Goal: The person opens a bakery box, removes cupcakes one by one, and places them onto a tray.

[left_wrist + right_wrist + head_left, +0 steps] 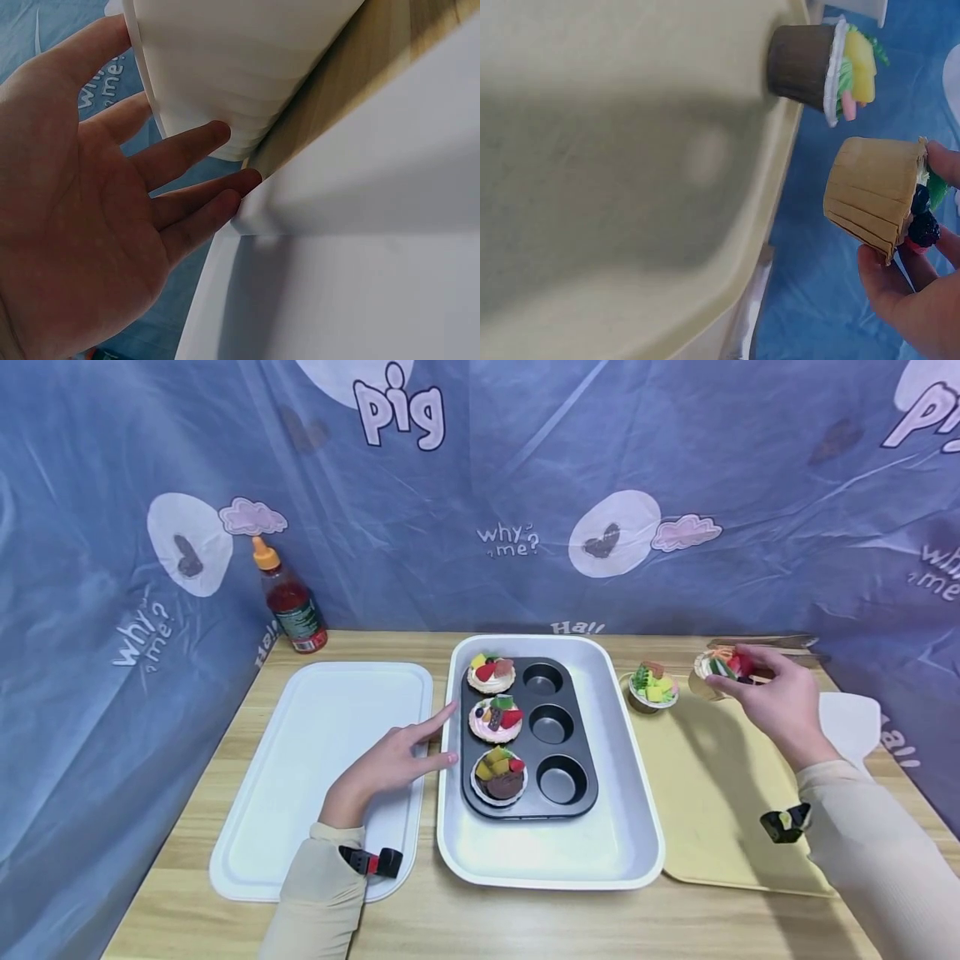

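Note:
My right hand [776,697] pinches a cupcake [871,196] in a tan pleated cup by its upper rim, above the back of the yellow tray [720,810]. Berries and a green leaf top it. Left of it, another cupcake [652,687] in a brown cup stands at that tray's back left corner. My left hand [390,762] has its fingers spread, the tips at the left rim of the deep white tray [551,872]. Inside that tray lies a dark muffin pan [528,806]. Three cupcakes fill its left column, the nearest a chocolate one [501,781]; the right column's cups are bare.
A flat white tray [330,735] lies to the left, under my left forearm. At the back left stands a sauce bottle [294,606] with an orange cap. A white spatula [851,722] lies at the right. Blue printed cloth [465,468] hangs around the table.

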A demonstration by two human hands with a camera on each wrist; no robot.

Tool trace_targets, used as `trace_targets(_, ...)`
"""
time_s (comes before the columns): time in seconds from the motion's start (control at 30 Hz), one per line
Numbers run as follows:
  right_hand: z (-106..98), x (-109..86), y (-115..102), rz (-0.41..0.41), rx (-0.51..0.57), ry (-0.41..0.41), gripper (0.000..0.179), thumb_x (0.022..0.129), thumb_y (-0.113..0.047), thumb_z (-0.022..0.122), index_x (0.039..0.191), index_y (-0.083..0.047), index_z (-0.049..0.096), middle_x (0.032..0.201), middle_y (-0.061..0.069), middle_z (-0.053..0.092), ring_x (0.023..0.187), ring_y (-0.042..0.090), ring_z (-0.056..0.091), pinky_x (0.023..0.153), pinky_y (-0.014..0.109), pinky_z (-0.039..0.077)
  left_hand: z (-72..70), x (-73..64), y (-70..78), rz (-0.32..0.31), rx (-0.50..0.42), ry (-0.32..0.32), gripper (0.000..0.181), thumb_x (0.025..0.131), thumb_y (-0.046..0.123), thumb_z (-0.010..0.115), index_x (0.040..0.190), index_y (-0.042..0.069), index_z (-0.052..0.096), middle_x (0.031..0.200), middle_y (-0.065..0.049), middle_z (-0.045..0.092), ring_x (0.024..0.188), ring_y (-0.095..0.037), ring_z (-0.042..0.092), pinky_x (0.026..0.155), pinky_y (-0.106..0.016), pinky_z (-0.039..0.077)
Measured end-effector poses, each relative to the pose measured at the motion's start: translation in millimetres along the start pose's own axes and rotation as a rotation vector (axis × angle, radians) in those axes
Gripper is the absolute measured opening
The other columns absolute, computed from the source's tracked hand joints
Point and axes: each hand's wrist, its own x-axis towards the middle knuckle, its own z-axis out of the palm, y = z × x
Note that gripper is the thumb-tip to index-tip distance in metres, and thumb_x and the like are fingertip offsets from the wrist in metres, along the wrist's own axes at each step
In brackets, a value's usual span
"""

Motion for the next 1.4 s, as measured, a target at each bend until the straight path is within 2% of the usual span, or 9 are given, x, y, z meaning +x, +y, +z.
trace_targets(0.3, 2, -0.6, 15, -0.034, 0.0, 0.011, 0.061, 0.08, -0.022, 0.086, 0.132, 0.002, 0.064, 0.072, -0.043, 0.048, 0.07, -0.021, 0.048, 0.063, 0.002, 0.037, -0.9, -1.2, 1.7, -0.013, -0.008, 0.002, 0.078, 0.094, 0.05, 0.067, 0.159, 0.039, 0.027, 0.156, -0.009, 0.045, 0.149, -0.031, 0.036, 0.122, -0.055, 0.027)
trace_targets(0.57, 5, -3.3, 27, 0.006, -0.056, -0.027, 0.065, 0.082, -0.03, 0.084, 0.134, 0.002, 0.062, 0.073, -0.044, 0.045, 0.07, -0.022, 0.044, 0.062, 0.007, 0.037, 0.7, -1.3, 0.1, -0.039, -0.023, -0.01, 0.077, 0.093, 0.052, 0.067, 0.158, 0.043, 0.027, 0.157, -0.007, 0.044, 0.15, -0.031, 0.034, 0.122, -0.056, 0.026)
trace_targets(0.9, 7, -2.2, 35, 0.052, -0.082, -0.069, 0.069, 0.083, -0.038, 0.083, 0.137, 0.0, 0.06, 0.076, -0.044, 0.044, 0.072, -0.022, 0.042, 0.065, 0.008, 0.038, 1.4, -0.7, -0.3, -0.036, -0.019, -0.004, 0.078, 0.092, 0.054, 0.067, 0.158, 0.043, 0.027, 0.159, -0.006, 0.042, 0.151, -0.031, 0.032, 0.122, -0.057, 0.025)
trace_targets(1.0, 8, -2.3, 38, 0.05, -0.104, -0.079, 0.071, 0.083, -0.038, 0.083, 0.138, 0.001, 0.059, 0.082, -0.031, 0.056, 0.07, -0.022, 0.042, 0.065, 0.01, 0.039, 1.3, -0.9, 0.2, -0.037, -0.024, -0.004, 0.077, 0.092, 0.053, 0.067, 0.158, 0.043, 0.027, 0.158, -0.006, 0.043, 0.151, -0.03, 0.033, 0.122, -0.057, 0.025)
trace_targets(1.1, 8, -2.4, 40, 0.044, -0.133, -0.08, 0.071, 0.084, -0.038, 0.083, 0.138, 0.003, 0.059, 0.091, -0.005, 0.069, 0.068, -0.022, 0.041, 0.066, 0.014, 0.039, 1.3, -1.8, 0.3, -0.033, -0.026, -0.004, 0.077, 0.093, 0.053, 0.067, 0.158, 0.043, 0.027, 0.158, -0.006, 0.044, 0.151, -0.031, 0.033, 0.122, -0.057, 0.025)
trace_targets(1.13, 9, -2.3, 40, 0.039, -0.143, -0.079, 0.071, 0.084, -0.038, 0.082, 0.138, 0.003, 0.059, 0.095, 0.006, 0.072, 0.068, -0.023, 0.04, 0.066, 0.015, 0.038, 1.3, -2.0, 0.3, -0.032, -0.025, -0.004, 0.077, 0.093, 0.054, 0.067, 0.158, 0.043, 0.027, 0.157, -0.006, 0.044, 0.151, -0.031, 0.033, 0.122, -0.058, 0.025)
trace_targets(1.23, 10, -2.2, 41, 0.045, -0.152, -0.087, 0.072, 0.085, -0.038, 0.081, 0.139, 0.003, 0.057, 0.109, 0.025, 0.07, 0.068, -0.022, 0.039, 0.067, 0.017, 0.038, 1.1, -2.0, 0.1, -0.029, -0.024, -0.003, 0.077, 0.093, 0.054, 0.066, 0.158, 0.043, 0.026, 0.157, -0.006, 0.045, 0.15, -0.031, 0.034, 0.122, -0.057, 0.025)
trace_targets(1.3, 10, -2.4, 41, 0.052, -0.159, -0.096, 0.073, 0.086, -0.039, 0.08, 0.14, 0.003, 0.056, 0.118, 0.031, 0.067, 0.07, -0.022, 0.037, 0.067, 0.017, 0.038, 0.9, -1.5, 0.2, -0.028, -0.022, -0.004, 0.078, 0.093, 0.054, 0.067, 0.158, 0.043, 0.026, 0.157, -0.006, 0.045, 0.15, -0.03, 0.034, 0.122, -0.057, 0.025)
trace_targets(1.4, 10, -2.4, 41, 0.054, -0.166, -0.1, 0.073, 0.086, -0.039, 0.08, 0.141, 0.003, 0.056, 0.119, 0.032, 0.066, 0.071, -0.022, 0.036, 0.067, 0.017, 0.038, 0.4, -0.9, 0.4, -0.027, -0.018, -0.005, 0.078, 0.092, 0.054, 0.067, 0.158, 0.042, 0.027, 0.156, -0.006, 0.046, 0.15, -0.03, 0.034, 0.122, -0.056, 0.026)
